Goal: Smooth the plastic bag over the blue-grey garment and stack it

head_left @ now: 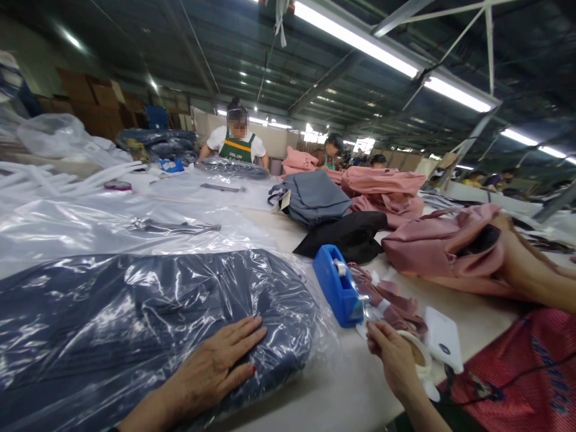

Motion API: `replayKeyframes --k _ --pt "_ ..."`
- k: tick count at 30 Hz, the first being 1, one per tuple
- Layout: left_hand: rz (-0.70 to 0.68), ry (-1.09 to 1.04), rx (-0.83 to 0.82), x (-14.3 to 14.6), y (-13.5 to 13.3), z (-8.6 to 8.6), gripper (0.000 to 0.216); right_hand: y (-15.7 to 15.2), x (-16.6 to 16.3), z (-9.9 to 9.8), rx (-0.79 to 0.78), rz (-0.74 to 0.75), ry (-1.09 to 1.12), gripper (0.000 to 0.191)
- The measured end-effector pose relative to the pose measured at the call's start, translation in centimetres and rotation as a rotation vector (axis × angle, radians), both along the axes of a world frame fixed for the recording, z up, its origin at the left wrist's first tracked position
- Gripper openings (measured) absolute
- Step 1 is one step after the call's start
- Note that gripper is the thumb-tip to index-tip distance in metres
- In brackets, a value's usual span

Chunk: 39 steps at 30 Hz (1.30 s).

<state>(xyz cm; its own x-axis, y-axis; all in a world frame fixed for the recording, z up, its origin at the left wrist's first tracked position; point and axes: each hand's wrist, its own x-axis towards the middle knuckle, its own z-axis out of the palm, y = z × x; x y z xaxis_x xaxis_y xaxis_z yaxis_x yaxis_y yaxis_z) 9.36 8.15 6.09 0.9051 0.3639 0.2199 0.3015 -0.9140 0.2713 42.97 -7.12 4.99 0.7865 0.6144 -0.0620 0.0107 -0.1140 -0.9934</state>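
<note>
My left hand [216,369] lies flat, palm down, on a dark blue bag wrapped in a clear plastic bag [135,318] at the lower left. My right hand [391,354] is at the front of a blue tape dispenser [337,285], its fingertips pinching the end of a clear strip of tape [369,312] drawn from it. A white roll of tape [420,360] sits just behind that hand.
Pink bags [445,249], a grey bag [312,201] and a black one [348,234] lie across the table. Another person's arm [531,270] reaches into a pink bag at right. A white phone [443,339] lies nearby. Other people work at the far end. Plastic sheets [112,222] cover the left.
</note>
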Motion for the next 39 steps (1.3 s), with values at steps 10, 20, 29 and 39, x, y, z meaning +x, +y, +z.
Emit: replayKeyframes --k 10,20,29,39 --pt "0.000 -0.009 -0.017 0.1 -0.1 -0.1 0.049 1.1 0.2 -0.5 -0.221 -0.101 -0.359 0.041" --pt "-0.009 -0.007 -0.091 0.4 -0.2 0.4 0.050 -0.7 -2.6 3.5 -0.265 0.033 -0.734 0.033" --pt "-0.007 0.034 -0.157 0.6 -0.7 1.7 0.051 -1.0 -3.3 8.5 -0.060 0.367 -1.593 0.021" --pt "-0.026 0.018 -0.141 0.7 -1.0 1.9 0.054 4.7 -7.5 11.5 -0.135 0.865 -1.713 0.027"
